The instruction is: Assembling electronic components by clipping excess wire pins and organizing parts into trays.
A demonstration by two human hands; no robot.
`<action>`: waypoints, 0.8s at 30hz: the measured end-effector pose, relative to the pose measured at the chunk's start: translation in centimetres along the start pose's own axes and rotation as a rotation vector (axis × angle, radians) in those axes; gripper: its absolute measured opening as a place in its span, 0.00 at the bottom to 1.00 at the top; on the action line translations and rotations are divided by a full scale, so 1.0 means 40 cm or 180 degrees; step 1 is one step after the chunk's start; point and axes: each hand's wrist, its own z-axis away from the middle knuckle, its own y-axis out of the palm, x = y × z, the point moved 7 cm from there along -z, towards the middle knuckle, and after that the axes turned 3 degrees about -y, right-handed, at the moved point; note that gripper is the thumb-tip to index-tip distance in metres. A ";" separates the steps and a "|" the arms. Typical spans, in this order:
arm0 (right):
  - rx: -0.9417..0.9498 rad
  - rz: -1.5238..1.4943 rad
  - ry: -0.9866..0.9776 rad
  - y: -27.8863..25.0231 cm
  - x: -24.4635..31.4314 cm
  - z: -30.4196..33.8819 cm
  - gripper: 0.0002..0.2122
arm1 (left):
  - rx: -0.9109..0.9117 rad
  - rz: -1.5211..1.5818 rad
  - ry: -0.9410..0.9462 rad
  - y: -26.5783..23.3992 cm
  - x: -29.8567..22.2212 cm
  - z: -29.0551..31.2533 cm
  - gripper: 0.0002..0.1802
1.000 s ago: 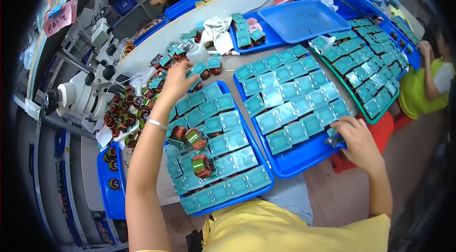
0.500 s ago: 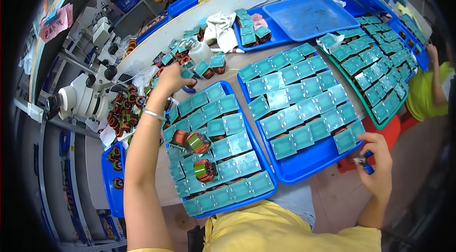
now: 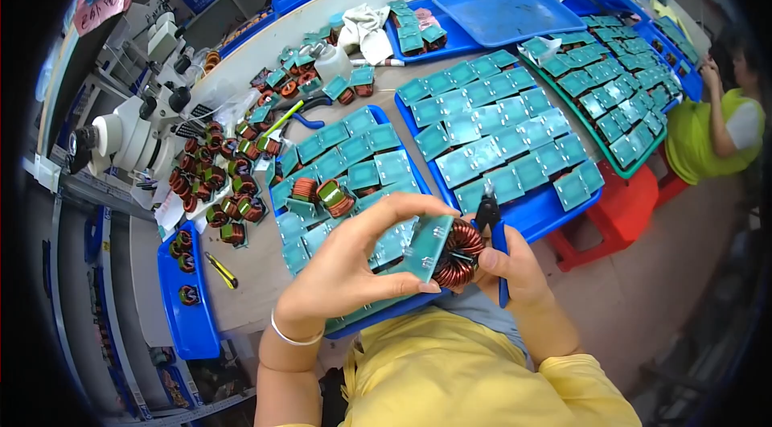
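My left hand [image 3: 346, 270] pinches a coil with a green circuit board between thumb and fingers. The board [image 3: 429, 248] stands tilted on edge, and the copper-wound ring coil [image 3: 455, 256] sits against its right side. In my right hand [image 3: 521, 276] is a pair of blue-handled cutting pliers [image 3: 498, 246], jaws pointing up beside the coil. Right-hand fingertips are near the coil; whether they touch it cannot be told. Below and behind my left hand, a blue tray [image 3: 418, 176] carries rows of green boards, with two loose coils [image 3: 334, 198] lying on top.
A second blue tray [image 3: 537, 231] of boards is at right, a green-rimmed one [image 3: 623, 173] beyond. Loose coils [image 3: 211, 174], a yellow cutter knife [image 3: 221, 271], blue-handled pliers [image 3: 309, 120] and a white bottle [image 3: 332, 63] lie leftward. A red stool [image 3: 615, 206] and another person [image 3: 712, 133] are at right.
My left hand has come back from the far left pile to the middle, now with a coil and board. My right hand has moved left with the pliers to meet it.
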 end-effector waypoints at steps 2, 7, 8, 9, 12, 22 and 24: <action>-0.0048 -0.0019 -0.0082 -0.001 -0.001 0.018 0.22 | -0.0031 0.0341 0.0099 0.036 0.013 0.012 0.37; -0.0225 0.0442 -0.0578 -0.007 0.020 0.055 0.24 | -0.0892 0.1477 -0.0114 0.059 0.074 0.069 0.36; -0.0255 0.0465 -0.0574 -0.009 0.017 0.061 0.24 | -0.0823 0.1620 -0.0023 0.069 0.076 0.073 0.32; -0.0281 0.0621 -0.0750 -0.012 0.023 0.068 0.24 | -0.0842 0.1683 0.0081 0.077 0.071 0.073 0.31; -0.0293 0.0818 -0.0938 -0.006 0.035 0.080 0.24 | -0.1063 0.1671 0.0144 0.090 0.085 0.088 0.29; -0.0785 0.4043 -0.3036 0.114 0.111 0.128 0.21 | -0.1053 0.2089 0.0587 0.139 0.073 0.067 0.35; -0.0887 0.4005 -0.2975 0.097 0.111 0.130 0.20 | -0.1003 0.2043 -0.0222 0.149 0.102 0.054 0.39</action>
